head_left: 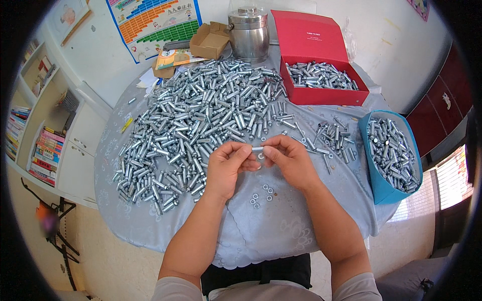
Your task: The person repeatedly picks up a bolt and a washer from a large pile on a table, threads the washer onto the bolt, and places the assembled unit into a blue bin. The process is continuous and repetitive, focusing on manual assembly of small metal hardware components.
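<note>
Over the middle of the table, my left hand [229, 163] and my right hand [287, 159] meet, both with closed fingers. Between their fingertips lies a short silvery expansion bolt [257, 149], held level, its ends covered by the fingers. Just below it, a small ring-shaped piece [260, 156] shows by my right fingertips; whether it is held or lies beyond is unclear. Several hex nuts [266, 187] lie loose on the cloth nearer me. Beyond my left hand spreads a big heap of metal expansion bolts [201, 110]. Past my right hand are scattered loose bolts and sleeves [335, 138].
A grey patterned cloth [286, 226] covers the round table. At the back right stands an open red box [326, 96] of bolts; at the right edge, a blue fabric bin [389, 183], also full. A steel canister [248, 35] and a cardboard box [210, 40] stand behind the heap.
</note>
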Available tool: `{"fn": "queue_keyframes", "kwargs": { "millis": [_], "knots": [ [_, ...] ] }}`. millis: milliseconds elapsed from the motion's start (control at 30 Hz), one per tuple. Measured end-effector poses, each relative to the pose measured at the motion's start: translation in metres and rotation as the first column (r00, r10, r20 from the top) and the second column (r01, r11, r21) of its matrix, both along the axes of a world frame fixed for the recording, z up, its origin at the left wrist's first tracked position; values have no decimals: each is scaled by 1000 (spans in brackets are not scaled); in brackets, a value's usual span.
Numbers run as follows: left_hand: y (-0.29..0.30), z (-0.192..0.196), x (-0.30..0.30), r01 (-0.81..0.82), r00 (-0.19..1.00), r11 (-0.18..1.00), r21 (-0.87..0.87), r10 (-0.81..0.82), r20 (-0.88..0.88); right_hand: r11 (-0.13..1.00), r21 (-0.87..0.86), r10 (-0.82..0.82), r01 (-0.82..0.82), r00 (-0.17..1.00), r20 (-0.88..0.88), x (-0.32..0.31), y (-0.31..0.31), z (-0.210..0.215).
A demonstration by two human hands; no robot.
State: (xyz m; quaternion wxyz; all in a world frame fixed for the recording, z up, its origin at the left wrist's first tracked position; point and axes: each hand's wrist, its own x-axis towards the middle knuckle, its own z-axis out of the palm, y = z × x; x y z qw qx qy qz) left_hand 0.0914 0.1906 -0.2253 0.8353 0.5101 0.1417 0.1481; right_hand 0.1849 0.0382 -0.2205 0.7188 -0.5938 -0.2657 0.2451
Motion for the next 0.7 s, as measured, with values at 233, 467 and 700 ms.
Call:
{"fn": "queue_keyframes", "kwargs": {
  "millis": [233, 467, 700],
  "knots": [
    [-1, 1, -1, -5, 1000, 1000, 9, 5, 2, 985, -170, -1, 1, 1000, 1, 7, -4, -2],
    [0, 1, 0, -8, 1000, 999, -32, 8, -6, 997, -60, -49, 48, 999, -15, 3, -2, -1],
    [2, -1, 0, -8, 1000, 999, -44, 9, 13, 983, -180, 14, -33, 994, -109, 9, -4, -5]
  ]
}}
